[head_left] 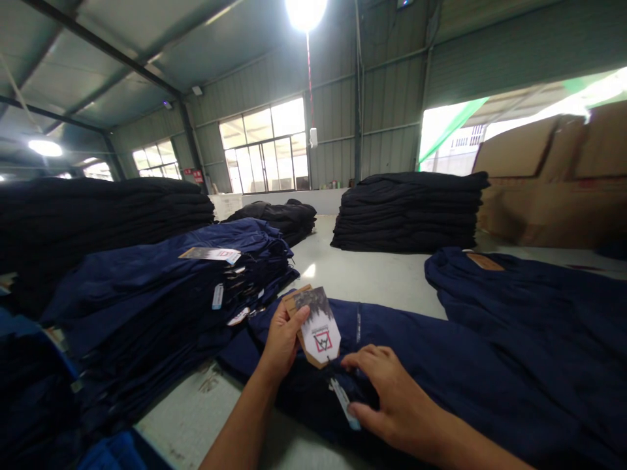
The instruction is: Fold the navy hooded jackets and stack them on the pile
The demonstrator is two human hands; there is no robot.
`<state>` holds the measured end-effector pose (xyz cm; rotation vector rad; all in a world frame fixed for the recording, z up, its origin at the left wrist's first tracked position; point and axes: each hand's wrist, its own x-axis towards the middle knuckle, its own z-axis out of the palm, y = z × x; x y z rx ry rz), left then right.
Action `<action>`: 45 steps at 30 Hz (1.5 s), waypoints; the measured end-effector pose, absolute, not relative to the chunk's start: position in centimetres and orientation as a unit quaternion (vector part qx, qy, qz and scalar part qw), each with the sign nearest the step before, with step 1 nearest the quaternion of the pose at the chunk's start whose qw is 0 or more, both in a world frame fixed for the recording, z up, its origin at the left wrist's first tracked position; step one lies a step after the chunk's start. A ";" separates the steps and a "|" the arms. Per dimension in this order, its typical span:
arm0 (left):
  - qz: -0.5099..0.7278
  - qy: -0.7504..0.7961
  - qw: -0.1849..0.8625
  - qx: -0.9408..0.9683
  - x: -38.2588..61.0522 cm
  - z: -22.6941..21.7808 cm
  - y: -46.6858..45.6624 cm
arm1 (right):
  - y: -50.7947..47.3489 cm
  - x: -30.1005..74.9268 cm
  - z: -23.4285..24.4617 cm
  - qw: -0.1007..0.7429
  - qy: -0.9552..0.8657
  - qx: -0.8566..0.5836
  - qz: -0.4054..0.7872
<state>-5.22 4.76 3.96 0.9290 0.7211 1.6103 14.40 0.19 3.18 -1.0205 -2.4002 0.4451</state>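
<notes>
Pinched between the thumb and fingers of my left hand [284,336] is a pair of hang tags [316,326], a white and grey card with a red-framed logo over a brown card. A dark cord runs from their lower end to the navy garment [406,339] lying flat below. My right hand [392,391] hovers over that garment, thumb and fingers apart. A narrow pale label strip [344,399] lies between them, its lower end at the thumb tip; whether they touch I cannot tell.
Left of my hands is a stack of navy garments [161,261] with tags along its edge. Black garment stacks [409,212] stand at the back and far left. Another navy garment [529,287] lies at right, before cardboard boxes [533,189]. A cord switch [313,137] hangs above the table [323,251].
</notes>
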 end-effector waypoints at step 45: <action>0.240 0.372 0.615 0.653 -5.6 1.6 3.7 | 1.2 13.1 1.4 0.239 -0.750 -0.562 0.252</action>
